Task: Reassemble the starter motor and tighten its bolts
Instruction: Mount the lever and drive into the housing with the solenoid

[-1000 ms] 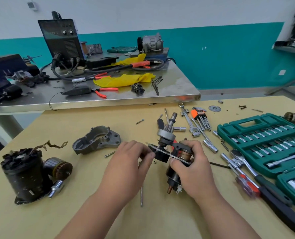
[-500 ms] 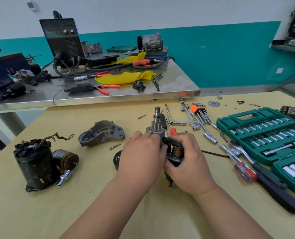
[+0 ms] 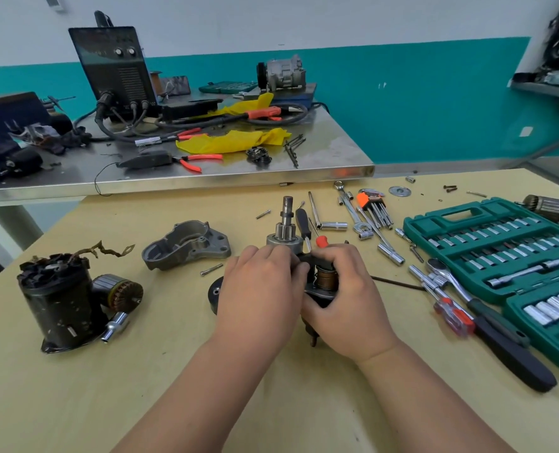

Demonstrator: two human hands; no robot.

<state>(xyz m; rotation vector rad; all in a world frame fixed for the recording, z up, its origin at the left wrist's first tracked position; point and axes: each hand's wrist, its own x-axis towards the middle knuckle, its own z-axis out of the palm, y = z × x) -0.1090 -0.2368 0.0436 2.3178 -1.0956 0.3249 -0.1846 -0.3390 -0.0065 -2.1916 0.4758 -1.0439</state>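
Hands: I am gripping the starter assembly [image 3: 284, 233] upright with left hand [image 3: 258, 289] and right hand [image 3: 347, 299] | nose housing [image 3: 186, 245] lying nearby on tabletop [image 3: 141, 387].

Left hand [image 3: 258, 289] and right hand [image 3: 347, 302] side by side, fingers curled round the starter assembly [image 3: 284, 232]

This is a repair workshop. A socket set [image 3: 500, 246], hex keys [image 3: 374, 209] and a motor housing [image 3: 59, 302] lie on a bench [image 3: 124, 393]; a welding machine [image 3: 114, 67] stands behind.
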